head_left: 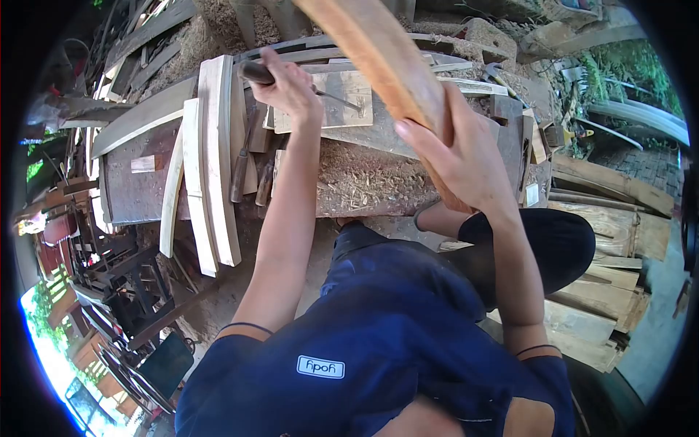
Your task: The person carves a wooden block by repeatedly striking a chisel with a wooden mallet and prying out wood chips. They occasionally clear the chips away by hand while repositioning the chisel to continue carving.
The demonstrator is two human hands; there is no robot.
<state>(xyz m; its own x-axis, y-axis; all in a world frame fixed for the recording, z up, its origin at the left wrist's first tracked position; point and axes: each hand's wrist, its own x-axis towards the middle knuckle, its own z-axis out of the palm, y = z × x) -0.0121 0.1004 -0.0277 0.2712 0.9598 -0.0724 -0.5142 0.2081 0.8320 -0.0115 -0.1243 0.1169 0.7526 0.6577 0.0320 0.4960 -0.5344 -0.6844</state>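
Note:
My left hand (287, 91) is closed around the dark handle (256, 71) of a tool. The tool's thin metal shaft (338, 98) points right over a small pale board (354, 116) on the workbench (131, 193); whether its tip touches the board I cannot tell. My right hand (466, 153) grips a long curved piece of orange-brown wood (397, 65), thumb on its left side and fingers on the right. The raised piece runs from the top edge of the view down past my palm and hides part of the bench.
Long pale wooden strips (215, 160) lie across the bench's left part, beside wooden-handled tools (239, 175). Shavings (364, 178) cover the near middle. A small block (146, 164) sits at the left. Boards (597, 218) are stacked at the right, near my knee (553, 244).

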